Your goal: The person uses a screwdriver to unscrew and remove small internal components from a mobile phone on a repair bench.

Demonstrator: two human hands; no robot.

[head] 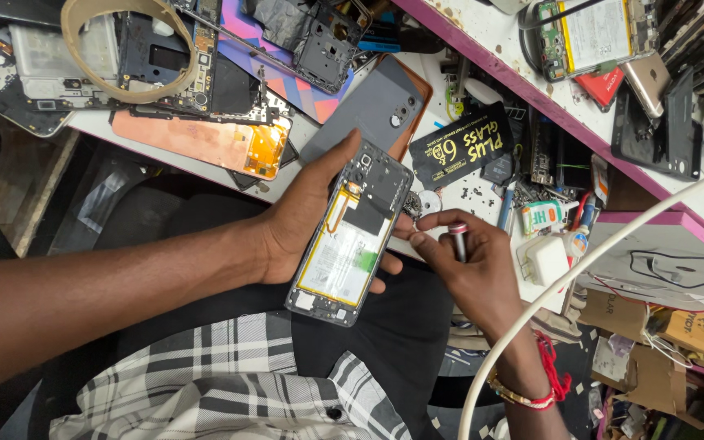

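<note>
My left hand grips an opened smartphone with its back cover off, so the white battery and circuit parts show. It is held tilted above my lap, near the edge of the workbench. My right hand is closed around a small screwdriver with a dark handle and a red band. Its fingertips touch the phone's right edge near the upper half. The screwdriver's tip is hidden by my fingers.
The white workbench is crowded with phone frames, circuit boards, a grey phone back cover, an orange-backed panel and a black packet. A pink-edged shelf holds more phones. A white cable crosses at right.
</note>
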